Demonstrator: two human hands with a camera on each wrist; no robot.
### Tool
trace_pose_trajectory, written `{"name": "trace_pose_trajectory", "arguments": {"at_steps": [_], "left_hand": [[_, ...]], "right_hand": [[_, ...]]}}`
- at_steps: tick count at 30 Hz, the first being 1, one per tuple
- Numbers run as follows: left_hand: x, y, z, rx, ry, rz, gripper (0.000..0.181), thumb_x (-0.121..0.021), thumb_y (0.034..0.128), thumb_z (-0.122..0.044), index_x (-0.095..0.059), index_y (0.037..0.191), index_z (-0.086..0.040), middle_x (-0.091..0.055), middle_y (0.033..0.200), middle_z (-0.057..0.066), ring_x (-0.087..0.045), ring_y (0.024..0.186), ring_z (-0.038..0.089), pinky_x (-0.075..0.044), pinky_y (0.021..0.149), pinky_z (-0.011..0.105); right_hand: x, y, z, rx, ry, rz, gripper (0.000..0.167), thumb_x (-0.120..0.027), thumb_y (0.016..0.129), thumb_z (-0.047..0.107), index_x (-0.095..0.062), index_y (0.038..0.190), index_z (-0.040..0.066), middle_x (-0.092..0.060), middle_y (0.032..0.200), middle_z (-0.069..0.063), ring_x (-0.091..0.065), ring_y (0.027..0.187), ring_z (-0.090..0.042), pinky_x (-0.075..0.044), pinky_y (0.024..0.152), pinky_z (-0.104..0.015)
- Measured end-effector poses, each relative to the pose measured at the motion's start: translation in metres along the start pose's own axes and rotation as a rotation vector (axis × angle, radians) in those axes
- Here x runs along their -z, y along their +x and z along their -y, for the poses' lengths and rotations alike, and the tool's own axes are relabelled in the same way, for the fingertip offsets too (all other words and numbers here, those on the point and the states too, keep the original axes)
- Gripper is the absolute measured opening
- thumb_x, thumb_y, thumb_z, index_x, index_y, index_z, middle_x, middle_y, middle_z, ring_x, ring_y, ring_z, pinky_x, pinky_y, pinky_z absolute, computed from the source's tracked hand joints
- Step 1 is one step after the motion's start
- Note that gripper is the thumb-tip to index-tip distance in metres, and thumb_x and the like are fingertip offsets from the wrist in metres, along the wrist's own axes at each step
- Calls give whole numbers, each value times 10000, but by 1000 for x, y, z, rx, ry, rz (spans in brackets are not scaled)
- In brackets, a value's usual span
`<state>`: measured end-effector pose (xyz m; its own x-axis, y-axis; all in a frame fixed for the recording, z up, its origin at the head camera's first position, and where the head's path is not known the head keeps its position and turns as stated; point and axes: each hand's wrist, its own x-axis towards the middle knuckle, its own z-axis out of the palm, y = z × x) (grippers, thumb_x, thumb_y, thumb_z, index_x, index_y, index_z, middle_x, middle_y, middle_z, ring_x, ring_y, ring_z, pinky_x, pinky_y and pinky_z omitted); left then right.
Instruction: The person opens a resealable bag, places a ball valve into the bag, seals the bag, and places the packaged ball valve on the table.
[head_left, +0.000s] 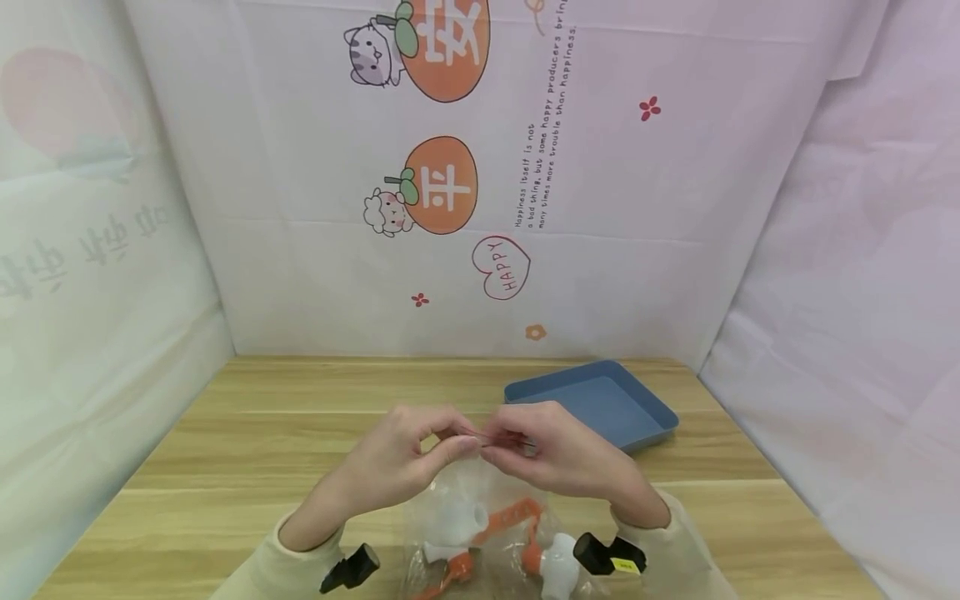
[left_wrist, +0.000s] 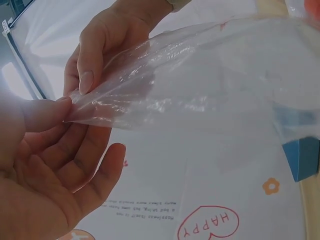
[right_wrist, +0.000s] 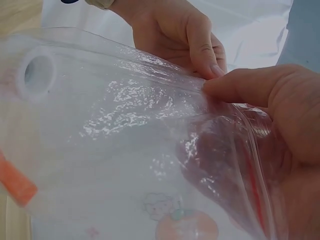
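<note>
A clear plastic zip bag (head_left: 491, 562) hangs upright between the two hands, low in the head view. My left hand (head_left: 401, 457) pinches its top edge between thumb and fingers. Close beside it, my right hand (head_left: 558, 450) grips the same edge, fingers partly behind the film. The right wrist view shows a red seal strip (right_wrist: 256, 185) near the bag's mouth. Inside the bag are white pieces (head_left: 453, 521) with round openings and orange strap-like parts (head_left: 513, 515); their exact kind is unclear through the film. Glare on the plastic makes it hard to tell whether the seal is parted.
Behind the right hand a shallow blue tray (head_left: 607, 404) stands on the wooden table (head_left: 300, 417). White printed cloth (head_left: 615, 208) covers the back and both sides of the space. Black wrist camera mounts (head_left: 351, 569) sit at both sleeves.
</note>
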<state>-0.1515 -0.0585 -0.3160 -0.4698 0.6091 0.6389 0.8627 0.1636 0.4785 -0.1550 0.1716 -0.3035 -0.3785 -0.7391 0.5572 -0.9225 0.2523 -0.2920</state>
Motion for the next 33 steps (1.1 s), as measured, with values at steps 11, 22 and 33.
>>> {"name": "trace_pose_trajectory", "arguments": {"at_steps": [11,22,33], "left_hand": [[1,0,2,-61,15,18,98,-630,950,-95,-707,992,-137,-737,889,-61,-637,791,-7,-507,662,167],[0,0,4,-92,78,5,30,-668,920,-120,-684,938,-138,-705,821,-70,-544,704,-43,-468,624,123],[1,-1,-5,-124,-24,-29,96,-660,919,-57,-696,998,-100,-725,847,-18,-667,737,53,-535,671,159]], "right_hand": [[-3,0,-2,18,25,-35,106,-657,927,73,-647,933,178,-550,713,76,-446,653,26,-425,535,-164],[-3,1,0,-26,83,-37,134,-628,946,69,-647,932,200,-561,725,70,-447,654,25,-431,514,-209],[3,-1,11,70,46,-109,163,-655,918,27,-652,963,183,-569,760,85,-465,677,27,-418,558,-131]]}}
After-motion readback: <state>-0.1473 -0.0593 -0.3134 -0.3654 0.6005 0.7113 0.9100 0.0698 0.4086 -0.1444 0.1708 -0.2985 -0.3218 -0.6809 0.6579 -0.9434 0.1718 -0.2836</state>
